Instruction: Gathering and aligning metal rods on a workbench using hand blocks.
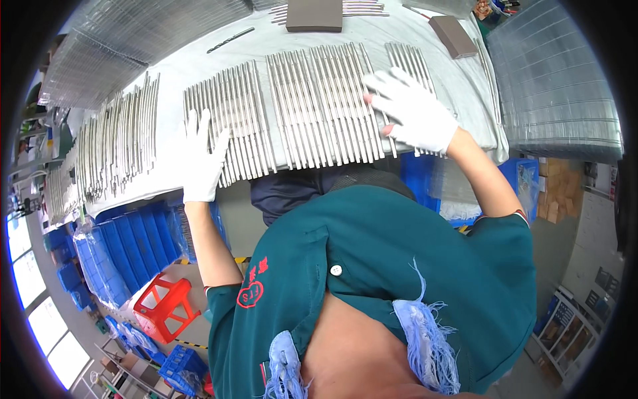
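- Desk (458, 83) with a whitish top
- Rods (322, 106) in groups along the near edge
- Drill bit (230, 40) slantwise behind them
- Brown block (314, 16) over more rods (364, 9), far edge
- Second brown block (453, 36), far right

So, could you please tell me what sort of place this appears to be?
Probably a workshop or factory floor: rows of metal rods lie on a cloth-covered table, with blue plastic crates below and stacked clear plastic trays beside it.

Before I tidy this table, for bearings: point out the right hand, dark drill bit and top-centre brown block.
Right hand (417, 114): head view, gloved back.
Dark drill bit (230, 40): head view, middle.
Top-centre brown block (314, 14): head view, upper face.
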A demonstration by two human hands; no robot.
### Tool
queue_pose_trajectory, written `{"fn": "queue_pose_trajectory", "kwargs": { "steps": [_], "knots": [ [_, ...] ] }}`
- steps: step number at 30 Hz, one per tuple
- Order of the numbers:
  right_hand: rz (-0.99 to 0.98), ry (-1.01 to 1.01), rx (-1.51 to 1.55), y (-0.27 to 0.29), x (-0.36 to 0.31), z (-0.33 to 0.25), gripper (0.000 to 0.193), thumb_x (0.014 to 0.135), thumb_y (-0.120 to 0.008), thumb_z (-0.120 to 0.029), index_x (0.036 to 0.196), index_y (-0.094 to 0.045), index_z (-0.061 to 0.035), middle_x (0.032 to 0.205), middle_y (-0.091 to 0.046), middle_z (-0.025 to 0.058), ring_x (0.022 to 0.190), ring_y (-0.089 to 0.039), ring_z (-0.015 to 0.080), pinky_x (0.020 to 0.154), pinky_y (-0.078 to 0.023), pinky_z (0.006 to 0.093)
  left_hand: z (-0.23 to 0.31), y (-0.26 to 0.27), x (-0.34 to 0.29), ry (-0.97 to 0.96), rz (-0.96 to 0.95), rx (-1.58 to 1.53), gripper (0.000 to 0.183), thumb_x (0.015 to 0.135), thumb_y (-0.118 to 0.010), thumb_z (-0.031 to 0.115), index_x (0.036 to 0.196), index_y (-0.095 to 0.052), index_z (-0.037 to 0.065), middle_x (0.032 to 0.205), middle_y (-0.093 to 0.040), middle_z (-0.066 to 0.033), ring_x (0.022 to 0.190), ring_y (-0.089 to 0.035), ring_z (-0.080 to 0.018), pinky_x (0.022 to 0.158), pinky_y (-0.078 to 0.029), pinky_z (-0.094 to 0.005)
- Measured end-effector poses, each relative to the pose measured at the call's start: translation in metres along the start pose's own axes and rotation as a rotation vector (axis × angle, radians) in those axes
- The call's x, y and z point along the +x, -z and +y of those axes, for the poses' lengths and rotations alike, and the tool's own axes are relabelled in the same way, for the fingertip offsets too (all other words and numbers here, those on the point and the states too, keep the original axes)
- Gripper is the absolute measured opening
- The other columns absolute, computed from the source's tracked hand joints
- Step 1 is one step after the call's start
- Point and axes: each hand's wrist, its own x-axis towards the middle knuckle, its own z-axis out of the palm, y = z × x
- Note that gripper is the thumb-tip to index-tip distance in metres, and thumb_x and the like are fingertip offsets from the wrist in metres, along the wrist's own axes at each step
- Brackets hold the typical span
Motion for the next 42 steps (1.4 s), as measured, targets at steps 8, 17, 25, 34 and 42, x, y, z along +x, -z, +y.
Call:
{"fn": "queue_pose_trajectory", "kwargs": {
  "steps": [8, 17, 25, 34, 42],
  "knots": [
    [-0.018, 0.236, 0.130, -0.007, 0.039, -0.046, 0.062, 0.091, -0.055, -0.043, 0.142, -0.047, -0.0075, 0.150, -0.040, 0.0163, 0.142, -0.032, 0.0318, 0.119, -0.018, 0.0453, 0.001, 0.001, 0.000, -0.011, 0.022, -0.019, 0.060, 0.089, -0.064, 0.039, 0.138, -0.052, 0.007, 0.145, -0.045, -0.0225, 0.136, -0.038, -0.0399, 0.114, -0.026, -0.0493],
    [-0.013, 0.328, 0.226, -0.009, 0.036, -0.073, 0.066, 0.084, -0.055, -0.053, 0.132, -0.055, -0.0069, 0.146, -0.044, 0.0184, 0.136, -0.039, 0.0351, 0.116, -0.023, 0.0507, 0.003, 0.004, 0.000, 0.010, 0.019, -0.076, 0.061, 0.089, -0.065, 0.040, 0.138, -0.052, 0.007, 0.145, -0.045, -0.0233, 0.134, -0.039, -0.0429, 0.112, -0.029, -0.0481],
    [0.028, 0.383, 0.269, -0.017, 0.051, -0.077, 0.063, 0.091, -0.050, -0.049, 0.140, -0.048, -0.0094, 0.149, -0.040, 0.0179, 0.141, -0.034, 0.0338, 0.120, -0.017, 0.0495, 0.005, 0.009, 0.001, 0.057, 0.022, -0.035, 0.063, 0.090, -0.062, 0.046, 0.137, -0.053, 0.005, 0.143, -0.046, -0.0258, 0.130, -0.044, -0.0431, 0.109, -0.035, -0.0459],
    [0.005, 0.141, 0.010, -0.002, 0.027, -0.011, 0.058, 0.094, -0.048, -0.046, 0.138, -0.050, -0.0081, 0.150, -0.040, 0.0152, 0.139, -0.036, 0.0324, 0.118, -0.020, 0.0473, 0.012, 0.010, 0.012, 0.268, 0.138, 0.177, 0.059, 0.089, -0.059, 0.055, 0.124, -0.065, 0.007, 0.118, -0.065, -0.0207, 0.098, -0.063, -0.0367, 0.086, -0.051, -0.0430],
    [0.049, -0.238, -0.065, 0.000, -0.027, 0.032, 0.061, 0.097, -0.042, -0.051, 0.142, -0.045, -0.0094, 0.151, -0.038, 0.0145, 0.141, -0.033, 0.0337, 0.119, -0.020, 0.0474, 0.047, 0.003, 0.021, 0.275, 0.178, 0.231, 0.065, 0.083, -0.063, 0.059, 0.122, -0.065, 0.007, 0.113, -0.065, -0.0216, 0.095, -0.062, -0.0357, 0.082, -0.053, -0.0423]
  ]
}}
